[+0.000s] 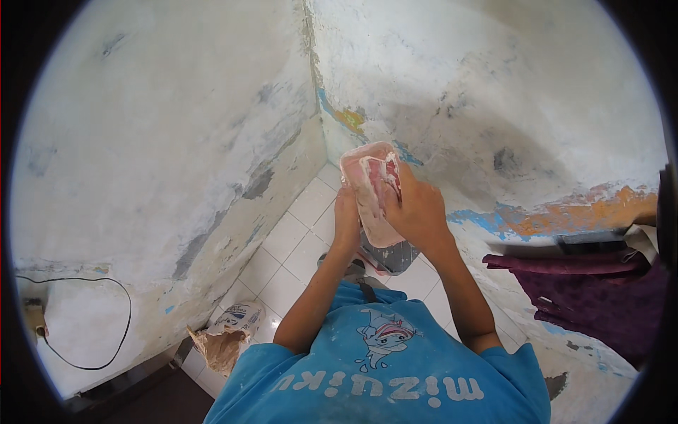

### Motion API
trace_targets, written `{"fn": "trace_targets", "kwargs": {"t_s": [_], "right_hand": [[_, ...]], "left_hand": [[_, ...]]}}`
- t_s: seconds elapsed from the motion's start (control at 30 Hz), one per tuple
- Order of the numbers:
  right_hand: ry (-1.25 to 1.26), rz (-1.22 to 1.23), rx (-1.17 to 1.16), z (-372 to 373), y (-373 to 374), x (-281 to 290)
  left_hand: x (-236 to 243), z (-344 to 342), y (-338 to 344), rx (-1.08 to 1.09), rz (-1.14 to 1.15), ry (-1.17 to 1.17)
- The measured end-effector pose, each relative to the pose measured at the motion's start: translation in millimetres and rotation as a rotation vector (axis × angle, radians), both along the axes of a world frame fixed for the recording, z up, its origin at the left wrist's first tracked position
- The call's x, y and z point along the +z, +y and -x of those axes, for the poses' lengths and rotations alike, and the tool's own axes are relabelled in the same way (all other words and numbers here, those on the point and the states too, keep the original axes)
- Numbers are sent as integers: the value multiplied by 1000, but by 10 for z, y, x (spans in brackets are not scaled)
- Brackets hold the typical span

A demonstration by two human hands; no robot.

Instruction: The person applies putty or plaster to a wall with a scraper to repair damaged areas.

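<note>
A pink, shallow plastic tray (380,232) caked with whitish putty is held in front of me, close to the corner of the walls. My left hand (345,218) is closed round its left edge. Inside the tray lies a flat, reddish scraper (375,178) smeared with the same putty. Bent fingers of my right hand (421,212) grip this scraper at its right side; part of it is hidden by the hand. Both forearms reach up from my blue shirt.
Two patchy walls with flaking blue and orange paint meet ahead. White floor tiles (286,237) lie below, with a dark grey object (397,257) under the tray. An opened paper sack (224,345) stands lower left, near a black cable (128,311). Purple cloth (586,293) hangs at right.
</note>
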State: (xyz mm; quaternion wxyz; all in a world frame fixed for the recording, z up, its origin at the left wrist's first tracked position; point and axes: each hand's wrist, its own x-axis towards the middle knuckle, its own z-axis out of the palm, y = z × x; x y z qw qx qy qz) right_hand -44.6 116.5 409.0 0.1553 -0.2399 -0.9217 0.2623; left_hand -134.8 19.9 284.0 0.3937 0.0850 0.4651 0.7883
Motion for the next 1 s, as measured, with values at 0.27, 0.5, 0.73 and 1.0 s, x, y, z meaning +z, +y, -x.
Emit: {"fn": "trace_targets", "kwargs": {"t_s": [0.27,0.5,0.73,1.0], "right_hand": [[-50,-102,39,-70,156,-96],[-65,-132,105,-82,12,-309],[21,-36,165,87,-174,-50],[-101,-210,162,423,-139,9]], "left_hand": [[225,-130,42,69,33,-13],[211,-83,-15,72,73,34],[207,-6,-128,147,75,-2],[355,349,-397,237,-31,-10]]}}
